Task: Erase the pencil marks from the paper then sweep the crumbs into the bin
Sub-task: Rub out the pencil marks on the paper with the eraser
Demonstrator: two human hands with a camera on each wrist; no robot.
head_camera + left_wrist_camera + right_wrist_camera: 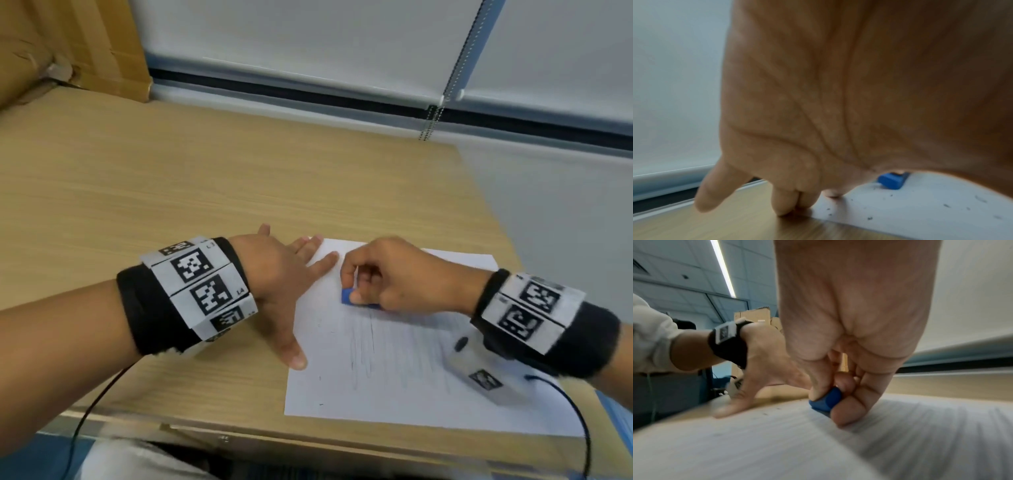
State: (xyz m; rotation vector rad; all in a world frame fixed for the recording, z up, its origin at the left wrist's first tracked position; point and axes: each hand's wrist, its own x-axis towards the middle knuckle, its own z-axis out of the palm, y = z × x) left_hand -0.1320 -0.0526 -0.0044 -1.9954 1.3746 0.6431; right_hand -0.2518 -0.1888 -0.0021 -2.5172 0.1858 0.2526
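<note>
Blue eraser (349, 296) mostly hidden inside right hand (394, 274); paper (394, 377) marks blurred.

The wooden table (171, 192) lay bare and wide to the left and beyond the paper (394, 387), with open room there for a hand to pass. A cardboard box (68, 44) closed off the far left corner. On the paper, the left hand (277, 284) blocked its left edge, and the right hand (397, 274), pinching the blue eraser (347, 296), blocked its far part. The sheet's near part lay free.
</note>
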